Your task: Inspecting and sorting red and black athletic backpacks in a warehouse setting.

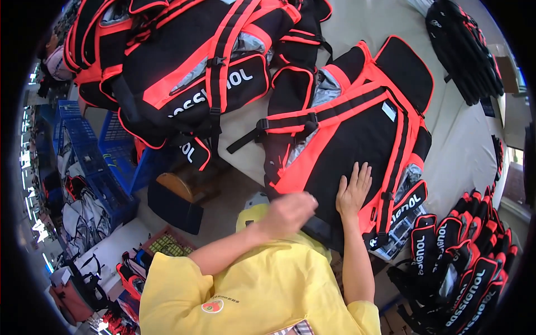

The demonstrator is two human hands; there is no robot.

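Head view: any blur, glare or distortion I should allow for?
In the head view, the left grip, a bare hand, looks smeared, perhaps by motion; the right grip, flat on the black-and-orange bag, looks sharper. Also in the head view, white lights glare near the left rim, straight edges bow, and the corners go black.

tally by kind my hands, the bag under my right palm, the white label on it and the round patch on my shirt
Hands: 2, left hand and right hand
Black and red-orange bag: 1
White label: 1
Round patch: 1
Total: 5
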